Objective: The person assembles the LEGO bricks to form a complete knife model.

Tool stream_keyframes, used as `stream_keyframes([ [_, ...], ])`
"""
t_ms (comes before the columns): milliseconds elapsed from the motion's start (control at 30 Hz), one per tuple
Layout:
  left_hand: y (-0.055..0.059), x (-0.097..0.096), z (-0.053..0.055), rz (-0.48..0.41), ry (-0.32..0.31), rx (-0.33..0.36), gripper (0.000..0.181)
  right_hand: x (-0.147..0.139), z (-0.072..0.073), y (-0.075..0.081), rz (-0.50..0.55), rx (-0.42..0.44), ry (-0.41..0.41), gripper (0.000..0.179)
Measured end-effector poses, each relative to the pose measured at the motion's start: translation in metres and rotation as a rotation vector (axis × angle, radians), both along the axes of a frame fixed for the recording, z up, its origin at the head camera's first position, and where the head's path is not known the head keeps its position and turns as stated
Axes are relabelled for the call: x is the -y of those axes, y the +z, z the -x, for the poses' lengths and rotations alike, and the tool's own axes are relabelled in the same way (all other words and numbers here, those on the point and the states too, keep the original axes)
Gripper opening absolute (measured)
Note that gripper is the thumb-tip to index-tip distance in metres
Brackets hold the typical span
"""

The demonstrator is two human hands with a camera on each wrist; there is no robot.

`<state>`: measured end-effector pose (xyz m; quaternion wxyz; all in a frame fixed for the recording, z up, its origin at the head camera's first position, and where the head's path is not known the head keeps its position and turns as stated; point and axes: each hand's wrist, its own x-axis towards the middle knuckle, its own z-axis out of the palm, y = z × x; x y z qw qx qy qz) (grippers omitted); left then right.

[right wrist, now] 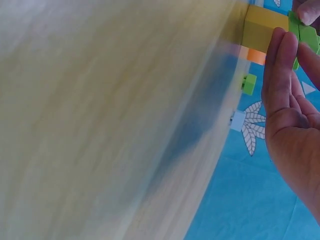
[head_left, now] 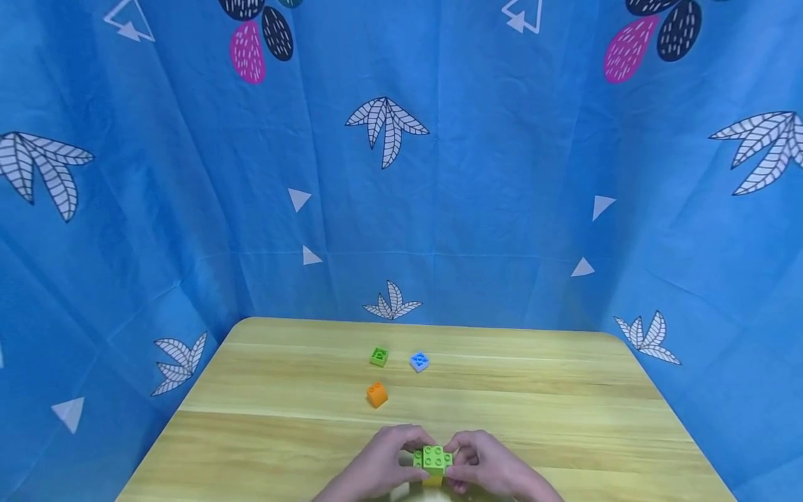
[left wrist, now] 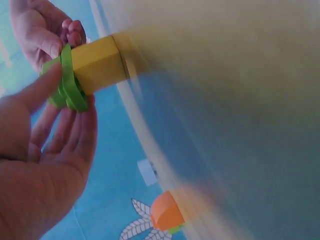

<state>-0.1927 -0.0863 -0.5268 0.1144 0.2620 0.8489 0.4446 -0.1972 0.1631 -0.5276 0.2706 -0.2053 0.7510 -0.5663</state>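
Note:
Near the front of the table, a small stack of toy building bricks stands between my two hands. Its upper part is green bricks (head_left: 433, 457), the top one showing its studs over a wider green piece. Below them is a yellow block (left wrist: 100, 65), its base on the tabletop in the left wrist view. My left hand (head_left: 387, 461) pinches the green part from the left between thumb and fingers. From the other side, my right hand (head_left: 488, 466) holds the green part with thumb and fingertips.
Farther back on the wooden table (head_left: 564, 390) lie an orange brick (head_left: 377, 394) with a rounded side, a green brick (head_left: 379, 357) and a light blue brick (head_left: 419, 361). A blue patterned cloth (head_left: 477, 209) hangs around the table's back and sides.

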Motion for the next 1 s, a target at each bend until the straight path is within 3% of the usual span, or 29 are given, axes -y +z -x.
stream_keyframes([
  [133,0.004,0.004,0.006,-0.041,-0.022,0.062,0.046,0.0,0.0,-0.001,-0.004,0.0,-0.007,0.024],
  [267,0.008,0.01,0.02,-0.079,0.019,0.04,0.053,0.001,0.0,-0.002,-0.001,0.002,-0.012,0.023],
  [367,0.012,0.017,0.038,-0.079,0.092,-0.022,0.053,0.001,0.0,-0.002,0.002,-0.008,-0.01,0.023],
  [500,0.014,0.027,0.072,-0.089,0.218,-0.097,0.055,0.0,-0.001,-0.001,-0.001,-0.01,-0.01,0.025],
  [633,0.008,0.038,0.107,-0.141,0.368,-0.133,0.054,-0.002,-0.002,0.001,-0.013,-0.008,-0.015,0.026],
  [733,0.002,0.046,0.126,-0.153,0.46,-0.133,0.054,-0.002,-0.001,0.001,-0.011,-0.002,-0.013,0.027],
  [833,-0.006,0.052,0.137,-0.121,0.497,-0.126,0.054,-0.001,-0.001,0.001,-0.005,0.003,-0.011,0.027],
  [1000,-0.015,0.058,0.147,-0.056,0.505,-0.054,0.061,-0.001,-0.002,0.0,-0.011,0.005,-0.018,0.027],
])
